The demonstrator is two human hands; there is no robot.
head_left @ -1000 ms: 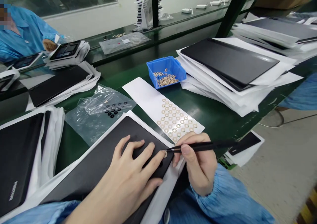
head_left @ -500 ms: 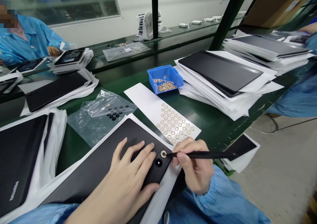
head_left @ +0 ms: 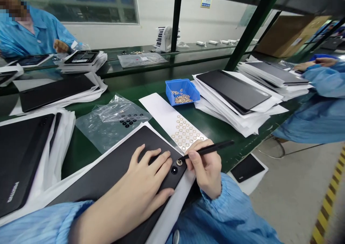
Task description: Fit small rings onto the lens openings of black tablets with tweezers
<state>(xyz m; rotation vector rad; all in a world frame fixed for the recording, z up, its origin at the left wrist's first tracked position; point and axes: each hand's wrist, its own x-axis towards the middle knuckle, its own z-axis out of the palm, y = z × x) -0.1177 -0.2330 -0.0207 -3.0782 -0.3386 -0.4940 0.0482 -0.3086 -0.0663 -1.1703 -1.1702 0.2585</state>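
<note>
Beyond the black panel [head_left: 107, 174] lie a plastic bag [head_left: 98, 127] and blue bin [head_left: 175, 85].

the left hand [head_left: 147, 183] is lying palm down, its back facing up, with the fingers [head_left: 162, 170] spreading and bending slightly at the knuckles, while the left thumb [head_left: 161, 198] is stretching out sideways, apart from them. the left forearm [head_left: 107, 210] is slanting in from the lower left, its wrist showing bare beyond a blue left sleeve [head_left: 40, 222]. the right hand [head_left: 205, 165] is standing on edge, curling into a pinch, near the left but not touching it. a blue right sleeve [head_left: 237, 210] is gathering around the right wrist.
</note>
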